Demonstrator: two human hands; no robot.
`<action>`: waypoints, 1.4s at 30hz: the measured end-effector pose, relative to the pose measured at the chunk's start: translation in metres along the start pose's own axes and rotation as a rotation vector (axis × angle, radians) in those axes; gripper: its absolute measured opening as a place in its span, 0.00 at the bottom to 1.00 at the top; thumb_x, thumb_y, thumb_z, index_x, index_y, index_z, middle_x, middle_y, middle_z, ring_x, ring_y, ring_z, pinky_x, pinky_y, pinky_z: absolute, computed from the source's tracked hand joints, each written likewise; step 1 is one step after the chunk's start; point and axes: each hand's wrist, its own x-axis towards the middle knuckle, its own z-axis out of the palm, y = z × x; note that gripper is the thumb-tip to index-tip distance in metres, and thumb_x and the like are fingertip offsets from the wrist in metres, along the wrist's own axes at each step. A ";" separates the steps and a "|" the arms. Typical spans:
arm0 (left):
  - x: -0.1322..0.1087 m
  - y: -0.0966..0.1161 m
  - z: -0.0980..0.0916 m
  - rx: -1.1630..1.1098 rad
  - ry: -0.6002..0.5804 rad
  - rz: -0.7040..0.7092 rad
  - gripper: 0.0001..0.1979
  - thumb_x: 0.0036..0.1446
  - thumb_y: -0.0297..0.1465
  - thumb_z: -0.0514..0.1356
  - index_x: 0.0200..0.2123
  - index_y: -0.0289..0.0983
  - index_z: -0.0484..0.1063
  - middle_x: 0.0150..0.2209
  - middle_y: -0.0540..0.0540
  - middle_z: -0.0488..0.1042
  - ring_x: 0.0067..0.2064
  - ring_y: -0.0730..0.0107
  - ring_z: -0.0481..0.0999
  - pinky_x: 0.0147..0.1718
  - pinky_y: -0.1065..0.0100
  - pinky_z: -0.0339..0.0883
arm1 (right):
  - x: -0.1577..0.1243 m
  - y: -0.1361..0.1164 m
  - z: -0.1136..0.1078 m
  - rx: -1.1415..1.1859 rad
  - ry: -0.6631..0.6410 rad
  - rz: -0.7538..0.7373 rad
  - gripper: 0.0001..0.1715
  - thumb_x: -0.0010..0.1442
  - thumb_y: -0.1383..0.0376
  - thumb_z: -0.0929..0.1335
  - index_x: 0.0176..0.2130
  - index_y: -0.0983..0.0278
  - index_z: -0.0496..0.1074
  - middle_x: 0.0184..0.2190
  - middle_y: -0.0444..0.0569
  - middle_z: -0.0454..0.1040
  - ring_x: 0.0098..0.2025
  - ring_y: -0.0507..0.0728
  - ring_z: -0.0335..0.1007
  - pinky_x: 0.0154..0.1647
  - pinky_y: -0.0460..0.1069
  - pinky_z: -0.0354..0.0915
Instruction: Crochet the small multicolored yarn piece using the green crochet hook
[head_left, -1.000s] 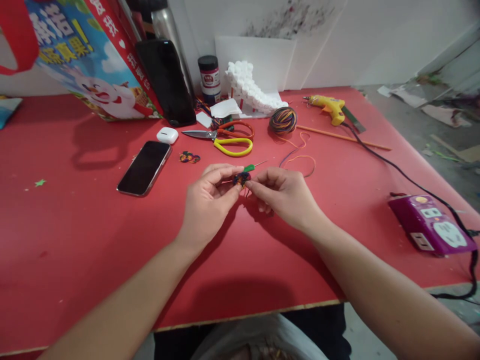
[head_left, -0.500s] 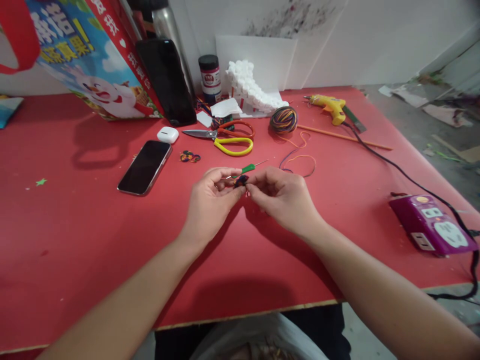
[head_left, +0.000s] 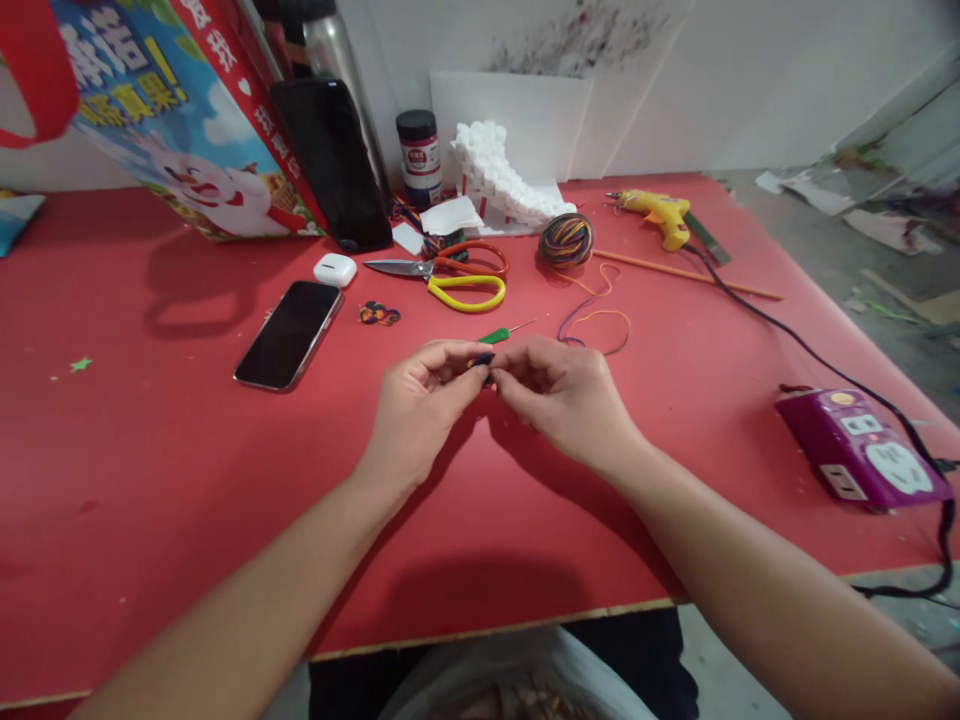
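Note:
Between my fingertips is a small dark multicoloured yarn piece (head_left: 482,362), mostly covered by the fingers. My left hand (head_left: 431,395) is closed on its left side, thumb pressed against it. From the right, my right hand (head_left: 566,395) pinches the same piece with thumb and forefinger. Just beyond the hands lies a green-handled crochet hook (head_left: 495,336), its thin metal shaft pointing right. A ball of multicoloured yarn (head_left: 567,240) sits farther back, with a loose strand (head_left: 600,312) curling on the table. Another small crocheted yarn piece (head_left: 379,313) lies to the left.
Scissors (head_left: 469,275) with red and yellow handles lie beyond the hook. A phone (head_left: 289,335) and white earbud case (head_left: 334,269) are at left. On the red table (head_left: 225,520) are also a yellow glue gun (head_left: 656,213), an orange stick (head_left: 690,272) and a purple power socket (head_left: 862,450).
The fingers of my left hand have drawn in over the yarn piece, covering more of it. My right hand keeps its pinch almost in the same place.

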 end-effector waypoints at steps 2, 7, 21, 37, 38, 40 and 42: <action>0.000 0.000 0.000 0.003 0.004 0.014 0.06 0.50 0.27 0.72 0.34 0.40 0.86 0.37 0.46 0.85 0.40 0.66 0.82 0.46 0.63 0.76 | 0.000 -0.001 0.000 -0.009 0.002 -0.008 0.05 0.59 0.66 0.68 0.34 0.63 0.76 0.24 0.42 0.75 0.23 0.49 0.63 0.26 0.46 0.60; -0.001 -0.001 -0.001 0.033 -0.004 0.088 0.13 0.51 0.23 0.70 0.40 0.41 0.86 0.39 0.48 0.85 0.41 0.68 0.81 0.45 0.66 0.76 | -0.001 -0.005 0.001 -0.031 -0.011 -0.024 0.03 0.57 0.67 0.68 0.31 0.63 0.74 0.23 0.41 0.73 0.23 0.49 0.62 0.26 0.46 0.60; 0.000 -0.001 -0.007 0.172 -0.047 0.236 0.13 0.56 0.22 0.66 0.39 0.44 0.88 0.46 0.46 0.81 0.48 0.65 0.82 0.50 0.65 0.76 | 0.000 -0.001 0.001 0.016 -0.014 0.012 0.03 0.56 0.66 0.68 0.32 0.62 0.72 0.23 0.42 0.73 0.23 0.50 0.64 0.27 0.47 0.62; -0.001 -0.003 -0.008 0.245 -0.128 0.382 0.15 0.55 0.21 0.65 0.43 0.39 0.85 0.49 0.42 0.79 0.53 0.62 0.82 0.57 0.60 0.77 | 0.000 0.002 -0.001 0.019 -0.023 0.023 0.04 0.59 0.66 0.68 0.34 0.63 0.73 0.26 0.43 0.75 0.24 0.50 0.65 0.28 0.47 0.62; -0.001 -0.003 -0.008 0.227 -0.131 0.359 0.14 0.55 0.21 0.65 0.43 0.39 0.85 0.49 0.42 0.79 0.53 0.61 0.82 0.57 0.60 0.77 | 0.000 0.002 -0.001 0.015 -0.022 0.016 0.04 0.59 0.66 0.68 0.35 0.63 0.74 0.26 0.43 0.75 0.24 0.50 0.65 0.28 0.47 0.62; -0.002 -0.002 -0.008 0.204 -0.132 0.306 0.13 0.57 0.22 0.65 0.42 0.39 0.85 0.50 0.42 0.79 0.53 0.61 0.82 0.56 0.60 0.78 | 0.000 0.001 0.000 0.004 -0.019 0.003 0.04 0.59 0.66 0.68 0.35 0.63 0.74 0.26 0.43 0.76 0.25 0.50 0.65 0.28 0.47 0.62; -0.001 -0.002 -0.008 0.189 -0.127 0.254 0.12 0.57 0.22 0.65 0.41 0.39 0.85 0.50 0.43 0.80 0.53 0.61 0.82 0.55 0.59 0.78 | 0.000 0.000 0.001 -0.006 -0.019 -0.009 0.04 0.59 0.66 0.68 0.34 0.63 0.74 0.25 0.43 0.75 0.24 0.50 0.65 0.28 0.47 0.62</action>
